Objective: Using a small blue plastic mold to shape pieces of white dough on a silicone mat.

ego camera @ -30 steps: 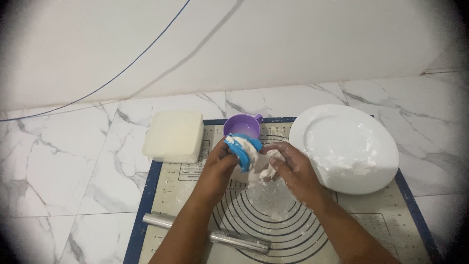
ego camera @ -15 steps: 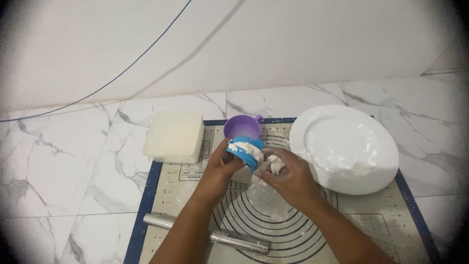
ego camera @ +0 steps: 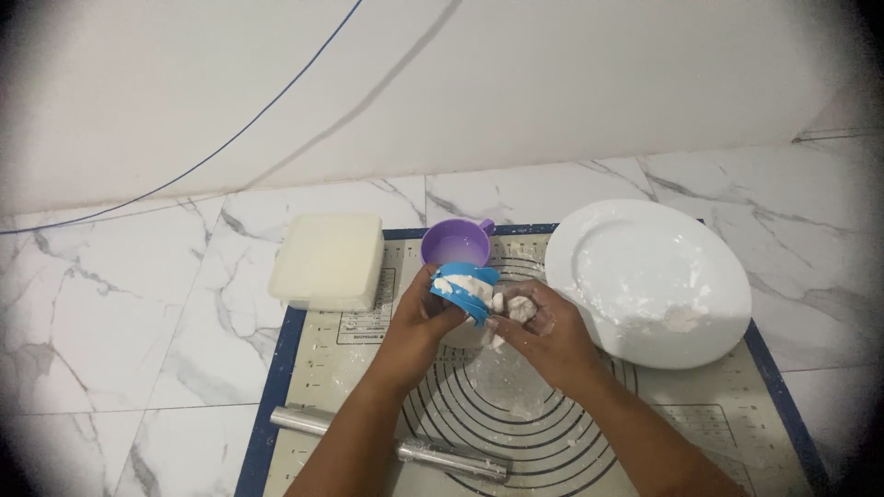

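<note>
1. Both forearms come in from the bottom edge of the view and angle toward each other, so the hands meet above the middle of the mat.
2. The left hand (ego camera: 419, 322) is raised off the mat, wrist bent slightly, its fingers (ego camera: 440, 313) curled closed around a small blue cup that tilts toward the other hand.
3. The right hand (ego camera: 543, 336) sits just beside it, back of the hand turned up, its fingers (ego camera: 516, 308) bunched and pinched together at the cup's mouth.
4. White paste coats the right fingertips.
5. The two hands nearly touch.
</note>
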